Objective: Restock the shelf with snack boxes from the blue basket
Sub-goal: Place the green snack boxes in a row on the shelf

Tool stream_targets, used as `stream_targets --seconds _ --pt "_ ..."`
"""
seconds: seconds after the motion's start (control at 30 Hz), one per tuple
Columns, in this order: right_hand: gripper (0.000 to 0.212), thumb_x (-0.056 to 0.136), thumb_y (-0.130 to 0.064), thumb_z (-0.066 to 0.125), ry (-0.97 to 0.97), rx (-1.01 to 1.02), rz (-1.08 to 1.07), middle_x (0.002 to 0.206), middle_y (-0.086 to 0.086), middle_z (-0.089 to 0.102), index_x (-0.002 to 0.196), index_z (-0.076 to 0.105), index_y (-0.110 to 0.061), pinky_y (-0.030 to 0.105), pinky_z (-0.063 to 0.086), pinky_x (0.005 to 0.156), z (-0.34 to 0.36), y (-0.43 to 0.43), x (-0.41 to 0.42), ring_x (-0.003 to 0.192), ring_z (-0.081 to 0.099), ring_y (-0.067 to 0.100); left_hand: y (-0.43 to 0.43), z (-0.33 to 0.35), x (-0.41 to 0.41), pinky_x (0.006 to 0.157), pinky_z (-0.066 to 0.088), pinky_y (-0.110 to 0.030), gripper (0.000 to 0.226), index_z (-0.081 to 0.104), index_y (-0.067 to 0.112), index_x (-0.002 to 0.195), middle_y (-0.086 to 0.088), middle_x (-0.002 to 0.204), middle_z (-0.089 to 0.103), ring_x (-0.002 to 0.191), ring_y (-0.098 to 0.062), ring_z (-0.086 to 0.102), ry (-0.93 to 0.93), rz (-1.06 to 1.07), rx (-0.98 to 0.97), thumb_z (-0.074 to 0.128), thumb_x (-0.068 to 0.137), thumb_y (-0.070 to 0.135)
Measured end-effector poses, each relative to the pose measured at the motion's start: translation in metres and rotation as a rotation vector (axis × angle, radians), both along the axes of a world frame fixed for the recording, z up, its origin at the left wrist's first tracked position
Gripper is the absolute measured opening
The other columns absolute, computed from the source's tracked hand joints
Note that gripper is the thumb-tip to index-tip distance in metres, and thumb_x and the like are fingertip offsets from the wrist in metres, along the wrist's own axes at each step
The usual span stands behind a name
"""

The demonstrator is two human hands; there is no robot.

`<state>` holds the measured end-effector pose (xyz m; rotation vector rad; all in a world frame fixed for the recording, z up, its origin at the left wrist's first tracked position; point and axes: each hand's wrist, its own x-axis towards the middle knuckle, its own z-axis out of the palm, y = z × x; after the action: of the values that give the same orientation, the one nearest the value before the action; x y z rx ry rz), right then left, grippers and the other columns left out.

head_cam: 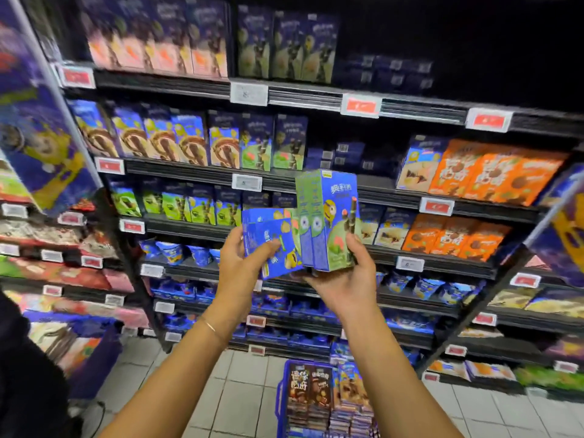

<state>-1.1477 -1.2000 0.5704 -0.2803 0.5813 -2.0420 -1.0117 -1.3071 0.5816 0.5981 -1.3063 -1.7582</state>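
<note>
Both my hands are raised in front of the shelf (316, 184). My left hand (243, 263) grips tilted blue snack boxes (271, 245), thumb across their front. My right hand (344, 279) holds upright green-and-blue snack boxes (328, 219) from below, fingers curled round their base. The two bundles touch. On the tiled floor below stands the blue basket (282, 399), filled with several brown and blue boxes.
Shelves carry rows of blue, green and orange snack boxes (493, 181), with price tags (247, 182) along the rails. A dark gap (341, 153) shows behind the green boxes on the second shelf. Side racks flank left and right. A dark sleeve (28, 374) is at lower left.
</note>
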Motion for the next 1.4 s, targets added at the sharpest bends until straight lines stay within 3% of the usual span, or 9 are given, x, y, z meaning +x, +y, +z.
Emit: stream_targets --seconds 0.13,0.3,0.5,0.67,0.83,1.1,1.2,1.3,1.4 --pt "0.024 0.092 -0.037 0.062 0.112 0.081 -0.035 0.127 0.013 0.068 0.105 0.079 -0.026 0.048 0.048 0.08 0.013 -0.029 0.013 0.106 0.065 0.035 -0.03 0.012 0.001 0.08 0.057 -0.043 0.065 0.059 0.011 0.118 -0.011 0.109 0.072 0.091 -0.021 0.072 0.069 0.116 0.113 0.087 0.067 0.039" --pt "0.025 0.089 -0.04 0.064 0.238 0.173 -0.096 0.128 0.01 0.069 0.106 0.079 -0.028 0.052 0.043 0.102 0.027 -0.063 0.016 0.113 0.065 0.03 -0.061 0.02 0.0 0.06 0.057 -0.035 0.072 0.062 0.009 0.129 -0.013 0.119 0.076 0.1 -0.032 0.072 0.162 0.036 0.196 0.088 0.07 0.041" --pt "0.046 0.089 -0.042 0.067 0.476 0.305 -0.286 0.127 0.008 0.07 0.13 0.065 -0.019 0.05 0.047 0.106 0.042 -0.114 0.0 0.121 0.065 0.028 -0.096 0.018 -0.016 0.096 0.059 -0.051 0.066 0.054 0.001 0.141 -0.021 0.132 0.071 0.116 -0.037 0.07 0.192 -0.01 0.175 0.081 0.08 0.008" --pt "0.027 0.094 -0.039 0.066 0.716 0.363 -0.345 0.11 0.0 0.075 0.113 0.072 -0.02 0.031 0.048 0.09 0.051 -0.167 -0.023 0.107 0.069 0.015 -0.146 0.026 -0.036 0.095 0.057 -0.054 0.054 0.061 0.004 0.142 -0.021 0.137 0.068 0.116 -0.035 0.066 0.195 0.038 0.345 0.071 0.091 0.017" --pt "0.029 0.085 -0.044 0.07 0.806 0.297 -0.233 0.106 0.002 0.077 0.107 0.071 -0.026 0.042 0.051 0.093 0.055 -0.214 -0.048 0.105 0.071 0.023 -0.191 0.034 -0.047 0.08 0.057 -0.04 0.035 0.072 0.014 0.128 -0.011 0.118 0.076 0.104 -0.035 0.07 0.113 0.032 0.428 0.066 0.097 0.027" --pt "0.03 0.091 -0.046 0.068 0.645 0.367 -0.267 0.119 -0.013 0.072 0.117 0.071 -0.032 0.046 0.049 0.105 0.055 -0.278 -0.038 0.117 0.065 0.012 -0.257 0.049 -0.032 0.096 0.056 -0.048 0.085 0.063 0.011 0.141 -0.014 0.136 0.071 0.12 -0.032 0.071 0.171 -0.08 0.367 0.069 0.076 0.066" --pt "0.025 0.087 -0.058 0.066 0.615 0.415 -0.191 0.109 -0.027 0.071 0.108 0.072 -0.046 0.044 0.061 0.081 0.056 -0.291 -0.027 0.111 0.065 0.006 -0.273 0.033 -0.032 0.088 0.056 -0.033 0.06 0.062 0.01 0.13 -0.009 0.118 0.074 0.098 -0.017 0.074 0.171 -0.023 0.18 0.081 0.077 0.033" --pt "0.022 0.088 -0.06 0.065 0.779 0.402 -0.225 0.105 -0.038 0.067 0.109 0.069 -0.053 0.038 0.051 0.093 0.056 -0.299 -0.013 0.103 0.062 -0.014 -0.287 0.021 -0.033 0.075 0.057 -0.021 0.042 0.063 0.017 0.125 0.001 0.109 0.075 0.088 -0.006 0.072 0.221 0.043 0.108 0.072 0.085 0.026" --pt "0.03 0.09 -0.058 0.063 0.947 0.393 -0.317 0.115 -0.019 0.071 0.114 0.07 -0.041 0.038 0.046 0.101 0.058 -0.312 0.003 0.112 0.063 0.0 -0.303 0.02 -0.029 0.077 0.056 -0.028 0.032 0.065 0.024 0.114 0.004 0.108 0.078 0.088 -0.01 0.073 0.231 0.069 0.131 0.07 0.088 0.041"
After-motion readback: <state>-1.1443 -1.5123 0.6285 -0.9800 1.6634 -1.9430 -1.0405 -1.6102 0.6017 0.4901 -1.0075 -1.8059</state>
